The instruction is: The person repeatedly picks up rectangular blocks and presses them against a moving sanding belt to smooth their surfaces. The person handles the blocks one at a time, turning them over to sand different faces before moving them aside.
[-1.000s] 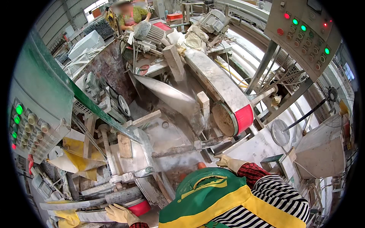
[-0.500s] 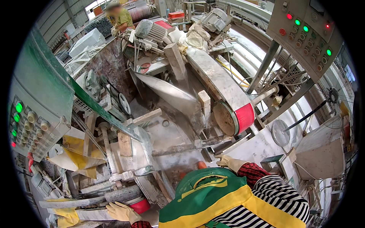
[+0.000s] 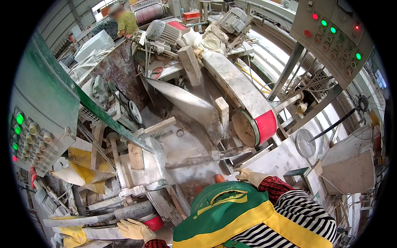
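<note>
Both my hands wear cream rubber gloves. At the lower left, my left hand [image 3: 134, 229] lies with fingers stretched out over the end of a long pale strip [image 3: 101, 233], beside a red-banded roller [image 3: 153, 223]. My right hand [image 3: 250, 177] has its fingers extended to the left at the near edge of a dusty white surface [image 3: 273, 163]; nothing shows in its grasp. Ahead of it is a belt machine [image 3: 235, 82] with a red belt end [image 3: 265, 127]. My green and yellow apron [image 3: 231, 206] covers the space between my arms.
Control panels with lit buttons stand at the left [image 3: 33, 136] and upper right [image 3: 331, 41]. A curved metal guard [image 3: 182, 97], wooden blocks [image 3: 222, 109] and a motor [image 3: 233, 20] crowd the middle. A round metal disc [image 3: 305, 144] stands right. Another person [image 3: 125, 21] is at the far left.
My left hand has shifted slightly to the right along the strip. My right hand stays in place. The person in the background has moved a little to the left.
</note>
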`<state>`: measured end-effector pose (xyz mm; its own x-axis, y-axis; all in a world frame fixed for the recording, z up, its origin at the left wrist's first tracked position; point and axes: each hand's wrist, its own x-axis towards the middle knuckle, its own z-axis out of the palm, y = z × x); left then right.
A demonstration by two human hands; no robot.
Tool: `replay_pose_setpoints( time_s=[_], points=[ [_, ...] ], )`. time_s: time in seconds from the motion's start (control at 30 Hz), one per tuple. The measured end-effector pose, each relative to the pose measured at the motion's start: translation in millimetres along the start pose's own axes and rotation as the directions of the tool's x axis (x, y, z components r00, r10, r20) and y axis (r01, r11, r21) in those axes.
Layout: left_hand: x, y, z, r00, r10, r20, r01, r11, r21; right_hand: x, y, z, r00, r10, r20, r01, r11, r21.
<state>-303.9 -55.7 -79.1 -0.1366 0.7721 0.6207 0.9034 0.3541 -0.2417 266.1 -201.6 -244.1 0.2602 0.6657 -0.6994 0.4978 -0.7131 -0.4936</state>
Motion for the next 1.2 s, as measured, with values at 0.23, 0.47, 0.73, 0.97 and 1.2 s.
replay_pose_setpoints(
  time_s=[0.23,0.47,0.73,0.97,1.2],
  points=[
    [-2.6,9.4,-12.0,0.999,-0.002,-0.033,0.001,1.0,-0.003,-9.4,-6.8,-1.8,0.996,-0.054,-0.072,0.044,0.991,-0.126],
    [-4.1,15.0,-15.0,1.0,-0.009,-0.027,0.009,1.0,-0.003,-11.1,-10.2,-4.1,1.0,-0.003,-0.006,0.003,0.999,-0.037],
    [45.3,-0.9,-34.8,0.831,-0.265,0.488,0.361,0.926,-0.111,-5.0,-14.8,-1.3,0.999,-0.034,0.032,0.037,0.996,-0.085],
    [5.6,-48.2,37.9,0.742,-0.509,0.436,0.656,0.687,-0.314,20.1,-6.6,15.7,0.987,-0.162,0.0,0.162,0.987,0.016],
    [-31.0,-23.5,25.9,0.761,-0.373,0.531,0.592,0.733,-0.334,30.5,7.8,28.7,0.973,-0.201,0.112,0.194,0.978,0.073]
  ],
)
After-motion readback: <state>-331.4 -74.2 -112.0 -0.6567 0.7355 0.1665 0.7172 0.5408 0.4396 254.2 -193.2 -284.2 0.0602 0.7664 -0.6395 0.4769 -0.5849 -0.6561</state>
